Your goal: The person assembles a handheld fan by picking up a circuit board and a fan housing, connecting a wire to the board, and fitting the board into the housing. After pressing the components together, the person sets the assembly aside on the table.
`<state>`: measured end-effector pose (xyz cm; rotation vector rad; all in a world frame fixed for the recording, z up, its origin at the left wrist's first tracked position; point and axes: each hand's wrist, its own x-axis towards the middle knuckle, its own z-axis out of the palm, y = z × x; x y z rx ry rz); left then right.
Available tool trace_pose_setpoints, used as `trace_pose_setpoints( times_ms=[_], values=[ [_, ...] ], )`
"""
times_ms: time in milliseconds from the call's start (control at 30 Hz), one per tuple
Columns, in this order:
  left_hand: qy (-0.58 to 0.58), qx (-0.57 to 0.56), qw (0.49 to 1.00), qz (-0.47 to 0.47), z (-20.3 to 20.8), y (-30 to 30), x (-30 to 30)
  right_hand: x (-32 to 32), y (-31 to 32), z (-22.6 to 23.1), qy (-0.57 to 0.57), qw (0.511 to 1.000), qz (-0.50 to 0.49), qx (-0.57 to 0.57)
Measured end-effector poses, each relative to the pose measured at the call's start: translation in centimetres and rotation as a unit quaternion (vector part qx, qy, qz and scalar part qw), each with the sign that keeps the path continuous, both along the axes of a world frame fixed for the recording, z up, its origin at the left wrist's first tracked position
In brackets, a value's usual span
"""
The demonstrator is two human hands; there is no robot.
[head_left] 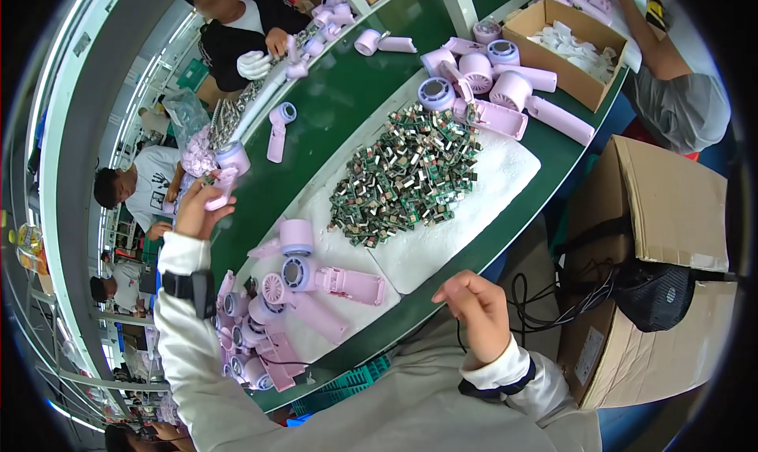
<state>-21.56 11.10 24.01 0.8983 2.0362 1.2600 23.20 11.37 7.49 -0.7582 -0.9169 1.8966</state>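
My left hand [199,211] is stretched out over the far left of the table. Its fingers are closed around a pink handheld fan [233,158] with an opened handle. My right hand [480,314] hovers by the near table edge, thumb and fingers curled together; whatever is between them, if anything, cannot be made out. A heap of small green circuit boards [403,176] lies between the hands on white foam sheets [501,168]. Left of the heap, a pink fan with an open handle shell [351,285] rests among several others.
More pink fans [513,90] crowd the right end of the green table [339,81], beside a cardboard box [545,18] of white pieces. A lone fan [276,132] lies farther back. Large cartons [671,199] with black cables stand at right. Other people sit around the line.
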Motion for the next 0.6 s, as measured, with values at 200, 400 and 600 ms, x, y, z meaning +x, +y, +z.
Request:
trace_pose_setpoints(
  times_ms=[200,400,600],
  values=[
    [-0.030,-0.106,0.986,0.128,-5.9,6.7,-15.6,-1.3,1.2,0.1,-0.283,0.818,-0.164,0.473],
    [0.020,-0.119,0.991,0.062,-12.1,6.9,-21.6,-5.2,1.9,-0.8,-0.356,0.751,-0.204,0.517],
    [-0.032,-0.212,0.974,-0.078,-9.6,5.5,-21.7,-9.1,1.4,-1.5,-0.403,0.729,-0.167,0.528]
  ],
)
